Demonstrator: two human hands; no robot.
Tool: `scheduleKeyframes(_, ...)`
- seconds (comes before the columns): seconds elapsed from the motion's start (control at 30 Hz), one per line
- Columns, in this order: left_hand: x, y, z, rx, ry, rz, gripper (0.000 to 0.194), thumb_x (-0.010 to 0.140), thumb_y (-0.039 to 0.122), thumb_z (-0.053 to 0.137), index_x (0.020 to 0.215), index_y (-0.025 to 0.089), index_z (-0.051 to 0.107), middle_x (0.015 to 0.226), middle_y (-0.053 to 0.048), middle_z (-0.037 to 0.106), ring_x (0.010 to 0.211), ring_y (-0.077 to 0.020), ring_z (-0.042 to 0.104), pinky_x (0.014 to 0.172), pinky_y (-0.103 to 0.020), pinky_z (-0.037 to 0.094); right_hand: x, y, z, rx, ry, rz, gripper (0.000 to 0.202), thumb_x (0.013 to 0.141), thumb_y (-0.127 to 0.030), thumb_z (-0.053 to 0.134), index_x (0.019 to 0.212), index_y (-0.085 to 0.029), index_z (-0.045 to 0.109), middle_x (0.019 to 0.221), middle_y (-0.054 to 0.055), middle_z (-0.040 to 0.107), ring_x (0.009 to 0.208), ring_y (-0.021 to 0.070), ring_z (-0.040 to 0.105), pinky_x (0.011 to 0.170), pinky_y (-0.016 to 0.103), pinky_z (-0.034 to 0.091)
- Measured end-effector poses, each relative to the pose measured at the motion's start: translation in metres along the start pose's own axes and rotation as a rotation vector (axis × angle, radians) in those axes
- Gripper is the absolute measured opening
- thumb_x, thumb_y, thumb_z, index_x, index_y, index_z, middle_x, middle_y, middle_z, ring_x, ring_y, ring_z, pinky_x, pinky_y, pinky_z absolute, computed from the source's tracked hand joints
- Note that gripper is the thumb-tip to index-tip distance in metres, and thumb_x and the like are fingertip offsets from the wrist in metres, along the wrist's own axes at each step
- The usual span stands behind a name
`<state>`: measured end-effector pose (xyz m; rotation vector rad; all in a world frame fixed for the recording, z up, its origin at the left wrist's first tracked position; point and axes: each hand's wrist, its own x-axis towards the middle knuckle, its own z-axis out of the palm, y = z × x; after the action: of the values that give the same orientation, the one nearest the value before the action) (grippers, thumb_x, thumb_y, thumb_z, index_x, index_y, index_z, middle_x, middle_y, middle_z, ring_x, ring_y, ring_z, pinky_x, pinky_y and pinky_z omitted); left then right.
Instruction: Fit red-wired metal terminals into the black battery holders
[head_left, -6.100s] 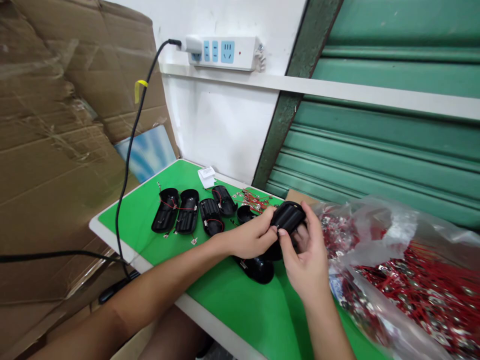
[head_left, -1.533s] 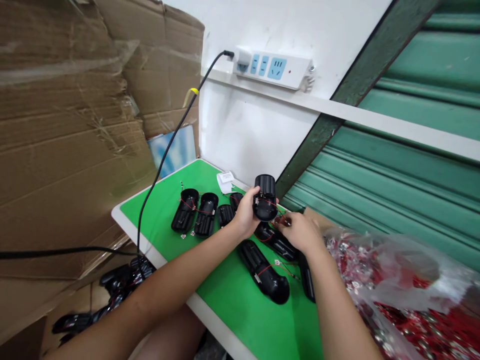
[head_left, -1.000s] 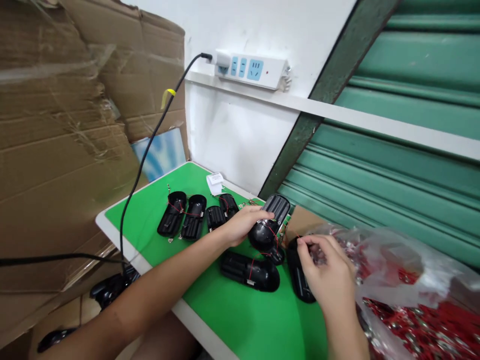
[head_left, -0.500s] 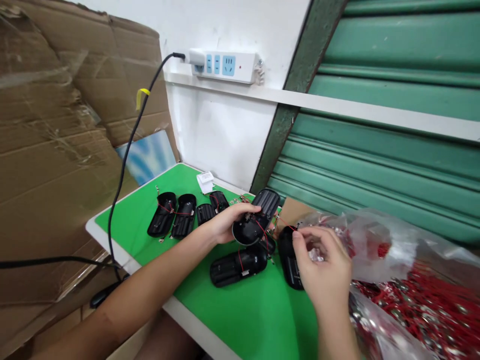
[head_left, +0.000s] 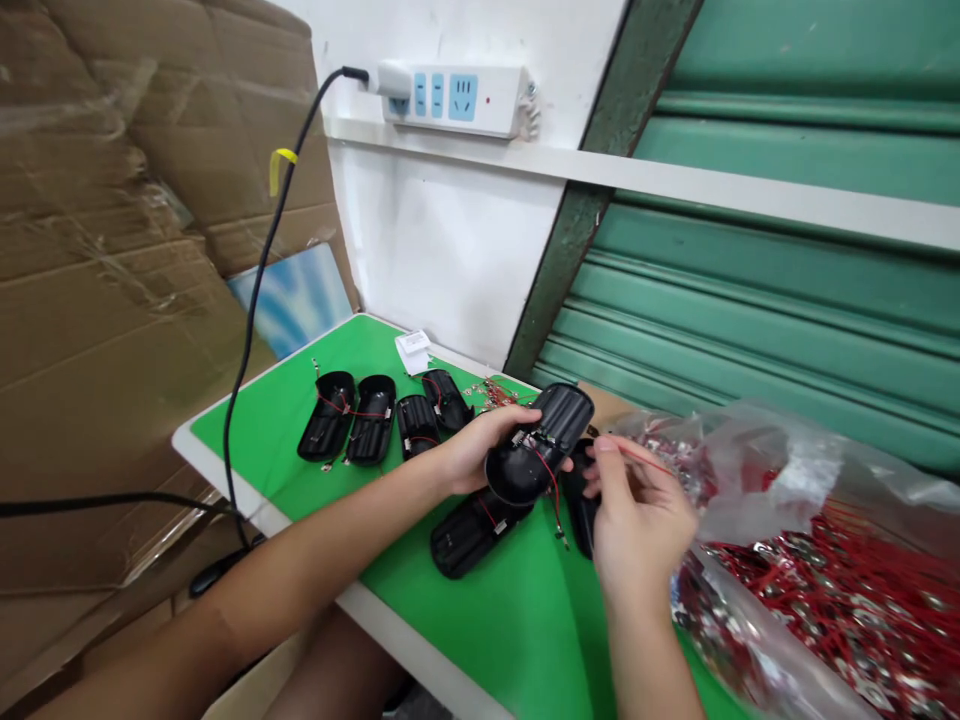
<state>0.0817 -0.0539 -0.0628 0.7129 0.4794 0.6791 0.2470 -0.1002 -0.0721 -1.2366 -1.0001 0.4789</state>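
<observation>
My left hand (head_left: 480, 446) grips a black plastic housing (head_left: 568, 412), tilted above the green table (head_left: 480, 620). Ribbed at its upper end, the housing has a rounded hollow at its lower end, and a red wire (head_left: 553, 478) hangs from it. Just to the right, my right hand (head_left: 645, 500) pinches a thin red wire (head_left: 637, 456) between thumb and fingers. Under the held housing lies another black housing (head_left: 469, 540) with a red wire. One more black housing (head_left: 579, 505) is partly hidden behind my right hand.
Several black housings (head_left: 373, 425) lie at the table's left and back, near a white paper (head_left: 413, 350) and small metal pieces (head_left: 495, 395). Clear bags of red wires (head_left: 847, 600) stand at the right. A black cable (head_left: 259, 270) runs down from the power strip (head_left: 491, 100).
The held housing has moved slightly right with my left hand. My right hand has turned, and the red wire in it now points rightward. The camera view has shifted a little.
</observation>
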Motion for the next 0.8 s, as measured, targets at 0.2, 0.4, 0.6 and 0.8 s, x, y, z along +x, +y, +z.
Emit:
scheduleKeyframes(0.2,0.007,-0.005,0.002,0.314,0.207,0.329,0.039,0.083,0.028,0.055,0.115,0.014,0.073,0.123,-0.006,0.076,0.126,-0.0236,0.064,0.116,-0.031,0.044,0.002,-0.012,-0.011,-0.295,-0.340,-0.467,0.014,0.096,-0.031,0.071,0.091,-0.020,0.079,0.080,0.003,0.076,0.061,0.0121,0.065,0.060,0.025,0.054)
scheduleKeyframes(0.4,0.002,0.000,0.003,0.670,0.176,0.344,0.050,0.093,0.027,0.043,0.137,0.012,0.063,0.153,-0.009,0.060,0.144,-0.0252,0.051,0.130,-0.037,0.032,0.002,-0.016,-0.009,-0.393,-0.385,-0.654,0.007,0.097,-0.018,0.069,0.093,-0.017,0.074,0.078,0.000,0.073,0.061,0.0079,0.064,0.061,0.019,0.053)
scheduleKeyframes(0.6,0.000,0.002,0.004,0.770,0.179,0.363,0.054,0.095,0.028,0.040,0.142,0.012,0.060,0.157,-0.009,0.056,0.147,-0.0248,0.049,0.131,-0.035,0.030,0.005,-0.012,-0.011,-0.406,-0.410,-0.635,0.007,0.097,-0.020,0.071,0.092,-0.018,0.075,0.079,-0.001,0.075,0.059,0.0076,0.064,0.060,0.018,0.052)
scheduleKeyframes(0.8,0.000,0.003,0.005,0.807,0.187,0.365,0.054,0.095,0.029,0.038,0.141,0.009,0.059,0.155,-0.012,0.057,0.144,-0.0248,0.050,0.130,-0.036,0.032,0.002,-0.004,-0.012,-0.331,-0.375,-0.461,0.007,0.096,-0.025,0.073,0.094,-0.020,0.078,0.080,-0.001,0.076,0.061,0.0091,0.066,0.060,0.019,0.054)
